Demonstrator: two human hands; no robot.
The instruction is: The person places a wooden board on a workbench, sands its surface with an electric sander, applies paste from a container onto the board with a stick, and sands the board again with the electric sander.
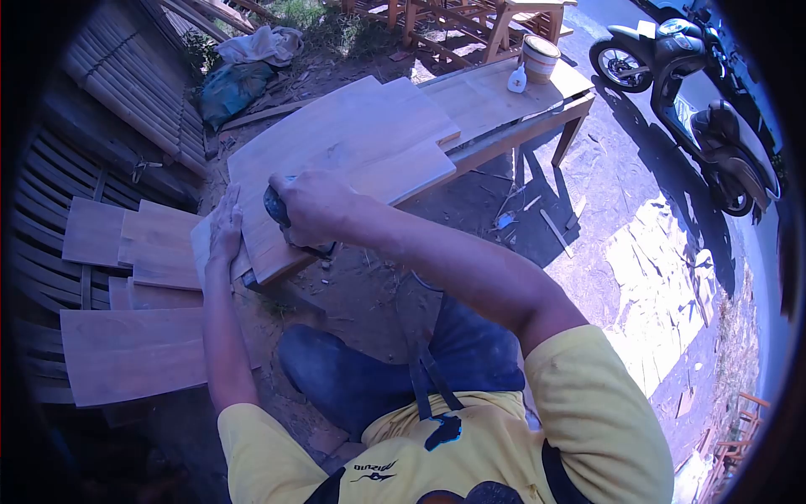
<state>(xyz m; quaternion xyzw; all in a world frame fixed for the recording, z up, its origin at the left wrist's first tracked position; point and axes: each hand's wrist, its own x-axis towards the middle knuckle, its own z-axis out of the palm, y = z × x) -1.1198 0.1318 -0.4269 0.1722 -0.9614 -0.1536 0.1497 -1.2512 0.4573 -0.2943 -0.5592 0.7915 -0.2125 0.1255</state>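
My right hand [315,202] is closed around a dark, rounded power tool, apparently a sander [274,207], on the near end of a wooden board [327,151]. The hand and wrist cover most of the tool. My left hand [225,228] lies flat at the board's left edge, fingers stretched forward and dusty, on a pale strip of wood. The boards overlap on a long wooden bench [487,97].
Several cut boards [134,353] lie on a slatted surface at left. A tub [540,57] and a white bottle [516,81] stand on the bench's far end. Wooden frames [470,25] are behind. A motor scooter [688,101] is parked at right; scraps lie on the ground.
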